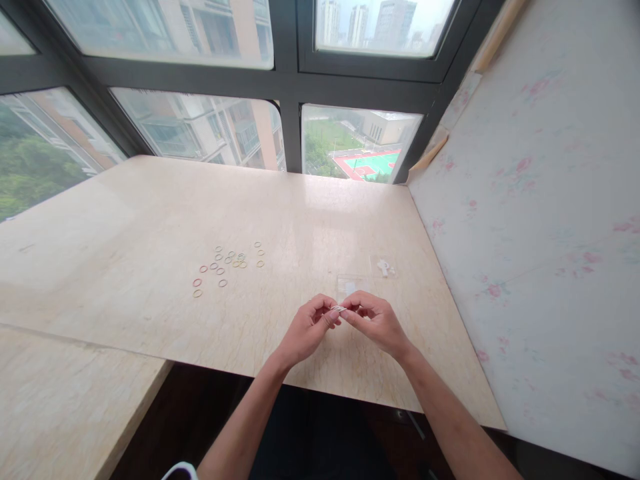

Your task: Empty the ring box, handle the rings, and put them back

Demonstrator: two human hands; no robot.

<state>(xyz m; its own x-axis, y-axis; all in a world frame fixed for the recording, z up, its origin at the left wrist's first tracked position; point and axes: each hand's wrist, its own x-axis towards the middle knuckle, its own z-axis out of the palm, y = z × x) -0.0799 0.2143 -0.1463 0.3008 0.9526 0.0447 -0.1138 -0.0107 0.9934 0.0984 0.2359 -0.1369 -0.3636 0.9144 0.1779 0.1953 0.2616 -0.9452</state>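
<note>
Both of my hands meet above the stone countertop [290, 220], thumbs and fingertips pinched together. Between them is a small bunch of thin pale rings [339, 309], perhaps hair ties; their exact number and material are too small to make out. My left hand [311, 327] grips the bunch from the left, my right hand [376, 321] from the right. Just beyond the fingers lies a clear plastic bag [350, 285], partly hidden by my right hand. Farther left, several similar thin rings [221, 271] in pink, purple, yellow and grey lie scattered on the stone.
A second clear bag with a small white piece [384, 268] lies behind my right hand. Dark-framed windows [290, 80] border the far edge. A flower-patterned wall [530, 253] rises at the right. At the lower left is another stone ledge [65, 400].
</note>
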